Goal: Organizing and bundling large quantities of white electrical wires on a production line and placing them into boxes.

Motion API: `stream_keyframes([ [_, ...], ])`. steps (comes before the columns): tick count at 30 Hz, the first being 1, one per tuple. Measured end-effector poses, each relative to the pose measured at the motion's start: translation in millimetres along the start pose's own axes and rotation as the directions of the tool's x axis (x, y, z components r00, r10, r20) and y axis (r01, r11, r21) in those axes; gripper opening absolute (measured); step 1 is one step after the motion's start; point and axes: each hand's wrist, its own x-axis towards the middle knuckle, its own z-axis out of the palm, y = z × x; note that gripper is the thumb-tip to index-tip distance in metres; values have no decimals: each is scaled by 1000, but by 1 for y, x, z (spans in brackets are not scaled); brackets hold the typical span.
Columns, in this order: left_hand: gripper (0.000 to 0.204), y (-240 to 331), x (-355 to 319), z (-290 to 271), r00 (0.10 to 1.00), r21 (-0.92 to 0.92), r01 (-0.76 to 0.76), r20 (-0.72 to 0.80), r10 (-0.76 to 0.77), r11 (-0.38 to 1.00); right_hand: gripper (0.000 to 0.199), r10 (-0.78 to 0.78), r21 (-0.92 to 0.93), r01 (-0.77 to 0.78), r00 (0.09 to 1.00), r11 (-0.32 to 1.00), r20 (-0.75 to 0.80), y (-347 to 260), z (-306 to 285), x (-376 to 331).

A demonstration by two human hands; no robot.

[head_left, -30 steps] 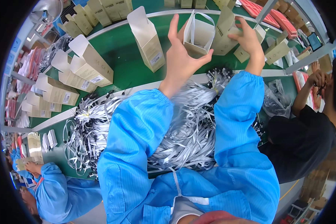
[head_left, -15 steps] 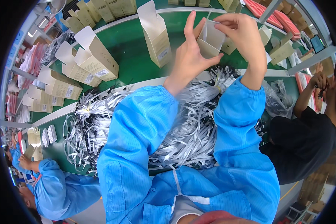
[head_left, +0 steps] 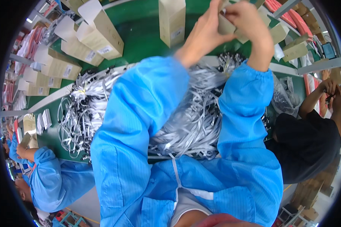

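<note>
At the far side of the bench, my left hand (head_left: 206, 34) is wrapped round a small beige carton (head_left: 226, 27), its thumb stretched along the near side. My right hand (head_left: 250, 22) is closed at the carton's upper end, fingers curled over the flap; motion smears it a little. The carton's top is partly hidden by both hands. Left of my hands stands another upright beige carton (head_left: 172, 24). Below my forearms lies a big heap of white flat straps (head_left: 193, 125) with black ends.
Several open cartons (head_left: 100, 36) line the left side of the green bench (head_left: 138, 28). A clear plastic bag (head_left: 286, 94) lies right of my sleeve. One co-worker in blue (head_left: 60, 178) is at the left, another in black (head_left: 307, 147) at the right.
The view has shifted, so the bench things sit higher in the picture. My left hand has closed more round the carton, and my right fingers have curled down over its open end.
</note>
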Motion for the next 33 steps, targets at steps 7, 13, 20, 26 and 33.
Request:
stream_keyframes([
  [7,109,-25,0,0,964,222,-241,-58,259,945,17,-179,125,226,934,966,-310,-6,-22,-7],
  [13,95,26,-1,-52,879,287,212,362,-310,934,35,-40,130,75,966,989,-256,14,0,10],
  [20,53,75,-94,-128,486,265,127,823,-293,956,50,282,113,-259,890,959,-357,-11,-1,-1],
  [26,32,80,-150,-149,613,373,25,727,-309,927,48,-2,-77,-38,887,996,-462,-21,-8,-15],
  [33,23,99,-120,-154,678,286,-53,714,-176,957,35,107,186,9,787,983,-607,-67,-51,-70],
])
